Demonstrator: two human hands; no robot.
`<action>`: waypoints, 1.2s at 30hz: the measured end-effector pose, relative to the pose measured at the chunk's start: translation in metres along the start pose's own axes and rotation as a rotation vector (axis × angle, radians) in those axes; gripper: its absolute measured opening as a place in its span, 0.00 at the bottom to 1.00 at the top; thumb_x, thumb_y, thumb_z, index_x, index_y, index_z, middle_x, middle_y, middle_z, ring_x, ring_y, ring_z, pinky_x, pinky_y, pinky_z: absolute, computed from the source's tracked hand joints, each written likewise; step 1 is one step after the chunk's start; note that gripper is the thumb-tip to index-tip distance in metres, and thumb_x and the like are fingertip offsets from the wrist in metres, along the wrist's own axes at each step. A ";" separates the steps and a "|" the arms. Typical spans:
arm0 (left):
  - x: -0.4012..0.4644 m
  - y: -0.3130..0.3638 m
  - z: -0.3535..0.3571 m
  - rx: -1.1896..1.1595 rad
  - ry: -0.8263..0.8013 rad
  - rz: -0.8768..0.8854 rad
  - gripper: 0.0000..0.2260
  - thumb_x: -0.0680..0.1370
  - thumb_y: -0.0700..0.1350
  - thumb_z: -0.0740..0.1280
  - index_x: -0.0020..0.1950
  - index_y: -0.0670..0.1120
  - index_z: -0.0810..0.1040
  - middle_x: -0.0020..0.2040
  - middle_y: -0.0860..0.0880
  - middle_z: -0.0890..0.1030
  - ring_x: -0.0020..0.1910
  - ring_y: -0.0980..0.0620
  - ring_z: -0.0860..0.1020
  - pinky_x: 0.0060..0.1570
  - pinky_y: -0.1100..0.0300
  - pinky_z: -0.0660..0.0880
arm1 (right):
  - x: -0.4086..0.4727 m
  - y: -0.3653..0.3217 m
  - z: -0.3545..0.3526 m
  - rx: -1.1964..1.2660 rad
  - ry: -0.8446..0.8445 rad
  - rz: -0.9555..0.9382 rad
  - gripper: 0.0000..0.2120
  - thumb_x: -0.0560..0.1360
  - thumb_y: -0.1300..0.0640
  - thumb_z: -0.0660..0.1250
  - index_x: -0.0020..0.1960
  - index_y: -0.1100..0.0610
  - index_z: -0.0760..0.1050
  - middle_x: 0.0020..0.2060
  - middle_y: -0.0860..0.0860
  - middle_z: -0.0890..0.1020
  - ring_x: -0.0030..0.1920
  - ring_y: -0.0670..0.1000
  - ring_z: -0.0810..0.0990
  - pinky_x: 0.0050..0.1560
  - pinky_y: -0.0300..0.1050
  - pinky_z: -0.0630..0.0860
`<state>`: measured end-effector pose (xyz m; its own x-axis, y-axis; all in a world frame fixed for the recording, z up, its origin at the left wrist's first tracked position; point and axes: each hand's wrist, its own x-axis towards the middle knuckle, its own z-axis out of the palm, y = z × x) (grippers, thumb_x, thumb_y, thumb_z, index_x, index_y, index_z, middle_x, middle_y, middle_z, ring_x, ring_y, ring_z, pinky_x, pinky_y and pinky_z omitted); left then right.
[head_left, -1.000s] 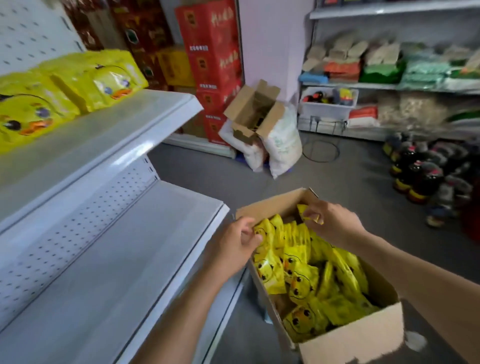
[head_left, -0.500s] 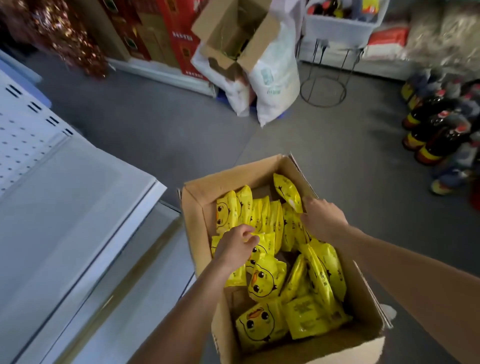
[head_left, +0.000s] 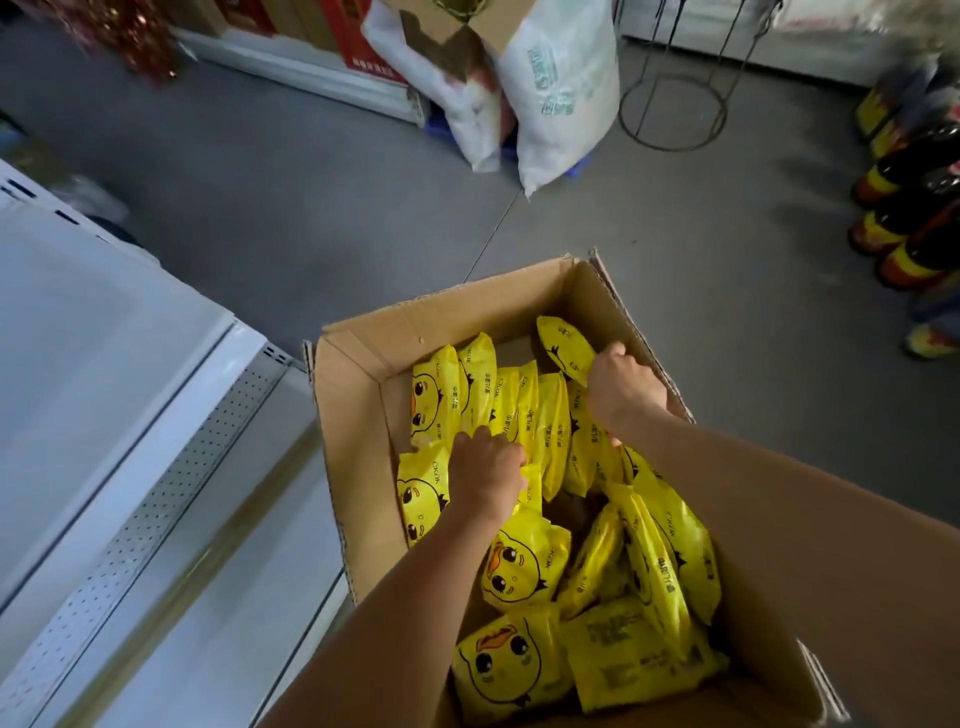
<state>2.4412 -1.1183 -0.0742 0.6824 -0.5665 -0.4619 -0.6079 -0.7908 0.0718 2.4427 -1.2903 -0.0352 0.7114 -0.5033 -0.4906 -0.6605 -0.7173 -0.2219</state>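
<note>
An open cardboard box (head_left: 353, 415) stands on the floor, holding several yellow packets printed with a duck face (head_left: 519, 561). My left hand (head_left: 485, 475) reaches into the middle of the box, its fingers curled down among the upright packets (head_left: 540, 431). My right hand (head_left: 621, 392) is at the box's far right side and grips a yellow packet (head_left: 563, 345) that sticks up above the others. The fingertips of both hands are hidden among the packets.
White metal shelves (head_left: 130, 415) run along the left, close to the box. Farther off on the grey floor stand white sacks (head_left: 550, 98) with a brown carton, a wire stand (head_left: 672, 111) and dark bottles (head_left: 909, 208) at the right.
My view has tilted further down onto the box. Both hands have gone deeper into it; the right hand has closed round a packet at the far right.
</note>
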 end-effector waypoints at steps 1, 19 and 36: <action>-0.002 0.000 -0.001 0.034 0.016 0.011 0.12 0.79 0.52 0.65 0.60 0.50 0.79 0.56 0.49 0.81 0.59 0.48 0.72 0.58 0.52 0.65 | -0.001 0.000 0.001 -0.014 0.018 -0.020 0.17 0.75 0.70 0.61 0.62 0.65 0.65 0.49 0.61 0.81 0.49 0.64 0.82 0.41 0.52 0.75; -0.087 -0.033 -0.030 -0.927 0.263 -0.392 0.17 0.83 0.51 0.56 0.60 0.38 0.69 0.44 0.44 0.76 0.45 0.45 0.80 0.43 0.50 0.80 | -0.016 -0.012 0.005 -0.123 0.091 -0.184 0.28 0.78 0.53 0.65 0.72 0.59 0.58 0.65 0.57 0.69 0.65 0.58 0.67 0.53 0.54 0.74; -0.103 -0.025 -0.065 -1.260 0.539 -0.621 0.16 0.84 0.49 0.56 0.67 0.40 0.69 0.61 0.44 0.75 0.60 0.48 0.73 0.48 0.66 0.62 | -0.040 -0.029 -0.029 0.690 -0.024 -0.305 0.06 0.75 0.59 0.66 0.41 0.61 0.74 0.30 0.52 0.72 0.31 0.49 0.68 0.31 0.43 0.63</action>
<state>2.4124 -1.0546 0.0288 0.9269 0.1308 -0.3519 0.3719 -0.4478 0.8131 2.4401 -1.2634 0.0148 0.8867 -0.3142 -0.3391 -0.4410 -0.3551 -0.8242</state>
